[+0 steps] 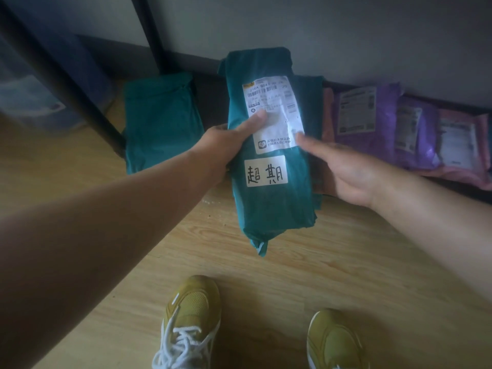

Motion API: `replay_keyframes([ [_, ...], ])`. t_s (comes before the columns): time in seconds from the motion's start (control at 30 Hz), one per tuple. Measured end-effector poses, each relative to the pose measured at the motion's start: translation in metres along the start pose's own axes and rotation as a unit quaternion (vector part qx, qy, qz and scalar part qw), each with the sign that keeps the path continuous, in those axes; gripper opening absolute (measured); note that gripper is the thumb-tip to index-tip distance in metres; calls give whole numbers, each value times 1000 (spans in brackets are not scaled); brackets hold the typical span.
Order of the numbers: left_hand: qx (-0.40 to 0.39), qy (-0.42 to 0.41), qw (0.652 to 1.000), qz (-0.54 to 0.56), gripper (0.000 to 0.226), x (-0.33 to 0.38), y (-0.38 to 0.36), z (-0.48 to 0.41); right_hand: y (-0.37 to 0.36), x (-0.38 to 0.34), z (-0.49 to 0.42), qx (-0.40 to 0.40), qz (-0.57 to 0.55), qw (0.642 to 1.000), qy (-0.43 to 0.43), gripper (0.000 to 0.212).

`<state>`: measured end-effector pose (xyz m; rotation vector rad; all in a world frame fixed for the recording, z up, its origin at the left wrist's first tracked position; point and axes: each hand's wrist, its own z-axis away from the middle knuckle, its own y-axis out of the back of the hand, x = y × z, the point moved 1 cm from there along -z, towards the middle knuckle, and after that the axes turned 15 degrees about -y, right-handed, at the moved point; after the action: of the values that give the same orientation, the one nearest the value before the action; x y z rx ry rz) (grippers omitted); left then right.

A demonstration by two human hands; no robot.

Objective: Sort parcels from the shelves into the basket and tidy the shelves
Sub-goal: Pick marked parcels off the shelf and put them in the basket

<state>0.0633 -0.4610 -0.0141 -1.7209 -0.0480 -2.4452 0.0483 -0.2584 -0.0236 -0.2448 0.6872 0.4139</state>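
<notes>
Two olive-yellow sneakers (190, 315) stand on the wooden floor (266, 275) at the bottom of the view. Above them, the left hand (226, 147) holds a teal parcel (269, 203) up off the floor. Its grip is closed around the parcel's left edge, with the thumb pressed on the white shipping label (274, 113). A handwritten sticker (266, 171) sits just below that label. The right hand (346, 169) grasps nothing: its fingers are stretched out, with the fingertips at the label's right edge.

Sorting looks to be at an early or middle stage. One parcel is lifted and seems to be under inspection, but it has not been dropped anywhere, and the basket is not in view.

Much remains on the low shelf board (458, 189) along the wall:
- a second teal bag (159, 121) lies flat beside the black shelf post (66, 83);
- another teal bag (314, 102) sits partly hidden behind the held one;
- a row of purple parcels (372, 115) overlaps to the right;
- a pink one (458, 147) ends that row.

These bags lie loosely, so the tidying seems not yet done. How many parcels have already gone into the basket cannot be judged.
</notes>
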Motion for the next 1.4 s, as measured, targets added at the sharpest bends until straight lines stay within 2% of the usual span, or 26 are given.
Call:
replay_keyframes([
  [0.13,-2,-23,998,-59,47,3,-5,-2,2,11,3,42,79,996,21,82],
  [0.3,-42,-33,995,-79,48,6,-13,-12,11,8,-5,73,36,996,32,83],
  [0.37,-40,-34,995,-80,42,2,-17,-14,16,4,-9,108,24,993,27,101],
  [0.4,-45,-33,995,-80,39,-2,-20,-14,18,2,-10,119,17,993,22,102],
  [0.5,-55,-19,995,-86,34,-14,-23,-17,24,-4,-16,126,-10,992,20,59],
  [0.57,-71,9,994,-83,25,-18,-25,-16,26,-9,-20,140,-17,990,11,53],
  [0.7,-123,-15,982,-140,47,-25,-25,-17,27,-12,-34,185,21,982,10,57],
  [0.8,-132,-15,978,-159,49,-29,-22,-19,30,-9,-40,215,46,975,4,64],
  [0.9,-101,-13,978,-183,46,-26,-15,-19,31,-9,-38,254,53,966,18,56],
  [0.97,-68,-7,989,-133,40,-22,-9,-17,33,-10,-36,304,55,950,48,48],
  [1.03,-16,-2,998,-62,33,-17,0,-18,29,-18,-32,383,62,917,90,38],
  [1.13,68,-37,996,-50,25,-15,22,-23,17,-39,-25,463,130,866,139,31],
  [1.2,109,-74,985,-110,26,-15,39,-22,3,-53,-23,458,157,851,201,27],
  [1.23,126,-96,969,-189,29,-17,49,-21,-7,-57,-22,449,175,845,231,25],
  [1.3,169,-108,910,-362,33,-19,71,-15,-28,-61,-25,414,222,839,273,23],
  [1.33,187,-102,892,-399,37,-22,83,-11,-40,-60,-28,387,259,840,279,24],
  [1.4,215,-102,880,-412,43,-29,105,-4,-64,-56,-34,328,351,834,271,27],
])
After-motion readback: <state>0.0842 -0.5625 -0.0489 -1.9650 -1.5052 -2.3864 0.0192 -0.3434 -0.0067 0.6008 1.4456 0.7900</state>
